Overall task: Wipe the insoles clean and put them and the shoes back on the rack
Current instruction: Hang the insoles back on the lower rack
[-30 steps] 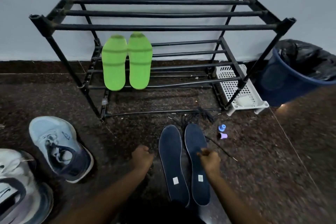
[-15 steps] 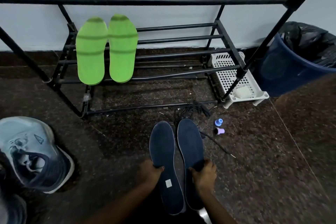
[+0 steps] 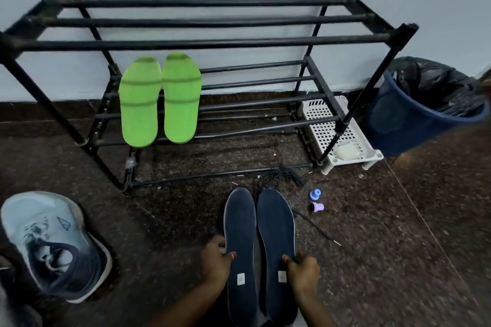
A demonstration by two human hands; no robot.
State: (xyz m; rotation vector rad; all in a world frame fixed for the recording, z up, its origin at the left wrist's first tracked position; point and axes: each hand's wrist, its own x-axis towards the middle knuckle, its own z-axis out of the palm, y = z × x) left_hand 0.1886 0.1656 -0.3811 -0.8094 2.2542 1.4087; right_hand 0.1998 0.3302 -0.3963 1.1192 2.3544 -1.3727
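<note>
Now left hand (image 3: pixel 216 260) pinches left dark insole (image 3: pixel 240 247), right hand (image 3: pixel 301 269) pinches right dark insole (image 3: pixel 276 241) — both low over floor, before rack (image 3: pixel 202 41). Risk — thin edge pinch, floppy toes sag, snag rack bars or slip.

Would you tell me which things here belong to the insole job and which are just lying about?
Job: navy insoles, held by left hand and right hand; green insoles; grey sneaker; black rack.
Lying about: blue bin; white basket; purple cap; blue cap.
</note>
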